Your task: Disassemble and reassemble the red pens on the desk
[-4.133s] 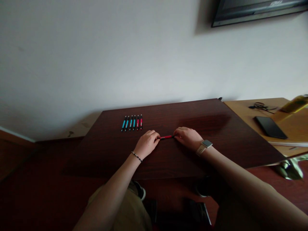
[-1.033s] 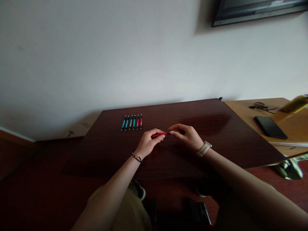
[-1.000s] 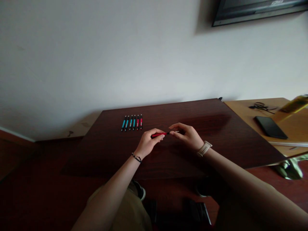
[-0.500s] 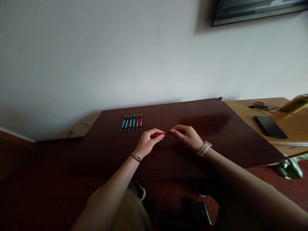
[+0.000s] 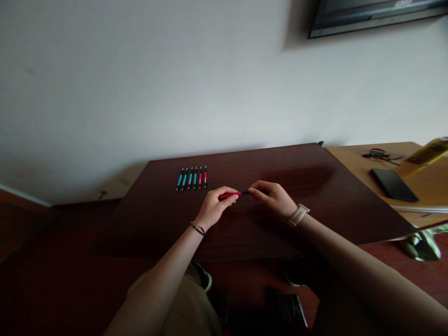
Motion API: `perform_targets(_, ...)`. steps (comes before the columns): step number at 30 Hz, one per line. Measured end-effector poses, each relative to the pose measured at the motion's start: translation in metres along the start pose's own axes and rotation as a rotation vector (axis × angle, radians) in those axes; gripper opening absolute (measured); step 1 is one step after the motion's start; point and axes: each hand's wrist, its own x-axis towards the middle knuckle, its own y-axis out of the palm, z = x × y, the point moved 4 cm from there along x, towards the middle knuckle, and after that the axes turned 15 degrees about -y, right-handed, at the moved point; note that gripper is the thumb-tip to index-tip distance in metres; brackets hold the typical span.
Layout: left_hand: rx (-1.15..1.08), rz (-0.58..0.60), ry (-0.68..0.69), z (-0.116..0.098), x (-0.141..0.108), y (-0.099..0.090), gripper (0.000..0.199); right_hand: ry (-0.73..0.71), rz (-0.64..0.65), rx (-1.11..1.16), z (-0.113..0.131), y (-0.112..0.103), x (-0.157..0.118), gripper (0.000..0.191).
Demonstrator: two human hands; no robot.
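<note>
A red pen with black ends [image 5: 235, 194] is held level above the dark wooden table [image 5: 280, 163], between my two hands. My left hand [image 5: 216, 204] is closed round its red barrel, thumb toward me. With thumb and fingers, my right hand [image 5: 274, 198] pinches the black end on the right; the very tip is hidden by the fingers. Beyond my left hand lies a neat row of several pens, side by side: blue pens [image 5: 190, 178] on the left and two red pens [image 5: 203, 177] at the right end.
A light wooden table [image 5: 350, 156] adjoins on the right, bearing a black phone [image 5: 394, 185], a coiled black cable [image 5: 380, 155] and a yellow bottle-like object [image 5: 430, 150]. Behind rises a pale wall [image 5: 210, 84] with a screen [image 5: 378, 18] mounted at upper right.
Almost nothing differs. Both hands keep their hold on the red pen; my right hand has shifted very slightly.
</note>
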Motion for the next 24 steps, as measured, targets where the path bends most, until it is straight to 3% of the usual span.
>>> perform_targets(9,-0.009,-0.007,-0.010,-0.0008,0.0004,-0.0014,0.022,0.004,-0.037,0.028,-0.0040,-0.0007,0.0000,0.024)
perform_targets(14,0.003,-0.012,0.002,-0.0026,-0.0004,-0.0019,0.022,0.012,-0.016,0.001,-0.0021,-0.0004,0.0006,0.032)
perform_targets(18,-0.005,-0.010,-0.006,-0.0011,0.0001,-0.0020,0.021,0.014,-0.061,0.044,-0.0034,-0.0018,0.0007,0.028)
perform_targets(24,-0.025,-0.010,-0.019,-0.0012,0.0004,-0.0029,0.020,0.035,-0.032,0.044,-0.0063,-0.0005,0.0010,0.030)
